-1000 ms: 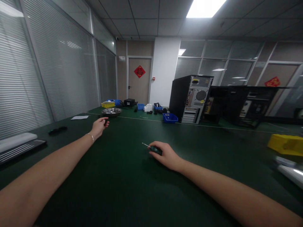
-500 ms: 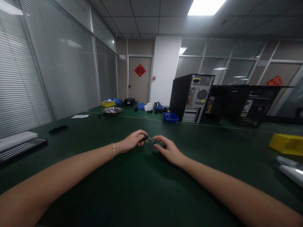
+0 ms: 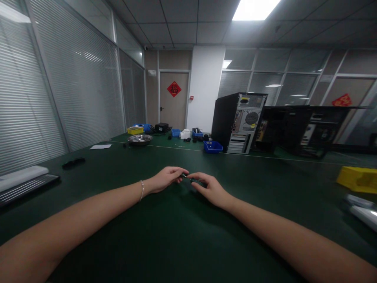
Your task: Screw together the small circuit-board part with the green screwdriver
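My left hand (image 3: 167,179) is closed around a small black piece (image 3: 184,175), mostly covered by the fingers. Facing it, my right hand (image 3: 212,190) pinches a thin dark tool (image 3: 199,182) between thumb and fingers. A short, shiny metal shaft bridges the small gap between the two hands. Which piece it belongs to I cannot tell. Both hands are just above the green tabletop (image 3: 176,232), near its middle.
Behind the hands are a blue bin (image 3: 212,147), a metal bowl (image 3: 140,140) and a black computer tower (image 3: 226,122). A yellow bin (image 3: 357,179) sits at right. On the left are a black object (image 3: 73,162) and a slotted dark panel (image 3: 29,188).
My left hand has turned, with its fingers now further over the black piece and closer to my right hand. Less of the metal shaft shows. My right hand has hardly moved.
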Action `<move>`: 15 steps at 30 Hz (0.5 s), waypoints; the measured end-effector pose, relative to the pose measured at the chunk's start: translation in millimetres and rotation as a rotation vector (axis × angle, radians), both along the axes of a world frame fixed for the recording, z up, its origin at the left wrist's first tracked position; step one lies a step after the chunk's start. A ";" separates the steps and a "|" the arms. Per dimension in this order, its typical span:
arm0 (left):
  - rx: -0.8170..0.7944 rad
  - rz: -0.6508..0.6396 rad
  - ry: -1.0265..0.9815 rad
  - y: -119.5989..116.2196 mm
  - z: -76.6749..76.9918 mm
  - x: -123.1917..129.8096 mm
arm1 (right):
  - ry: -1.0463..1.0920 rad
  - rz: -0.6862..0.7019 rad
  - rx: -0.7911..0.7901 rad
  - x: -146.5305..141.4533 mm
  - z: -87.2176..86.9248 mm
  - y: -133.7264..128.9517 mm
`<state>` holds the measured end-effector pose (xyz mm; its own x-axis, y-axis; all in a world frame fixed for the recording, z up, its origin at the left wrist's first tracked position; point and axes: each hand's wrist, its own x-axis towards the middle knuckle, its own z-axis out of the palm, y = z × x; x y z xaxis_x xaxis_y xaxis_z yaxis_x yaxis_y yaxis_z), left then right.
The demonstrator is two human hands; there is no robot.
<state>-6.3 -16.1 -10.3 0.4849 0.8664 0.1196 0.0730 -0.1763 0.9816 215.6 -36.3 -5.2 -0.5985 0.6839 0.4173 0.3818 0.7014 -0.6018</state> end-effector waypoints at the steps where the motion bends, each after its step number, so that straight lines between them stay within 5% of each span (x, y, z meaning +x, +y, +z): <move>1: 0.013 -0.009 0.004 -0.7 0.4 -0.1 | 0.004 -0.002 0.005 -0.1 -0.2 0.2; 15: 0.079 0.059 -0.049 8.1 -9.5 1.1 | 0.050 -0.118 0.073 1.4 -2.9 4.0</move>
<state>-5.1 -8.0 -19.8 0.4249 0.8803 0.2108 0.0377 -0.2499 0.9675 216.9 -32.3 -8.1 -0.4929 0.7147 0.4962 0.4347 0.6963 -0.5712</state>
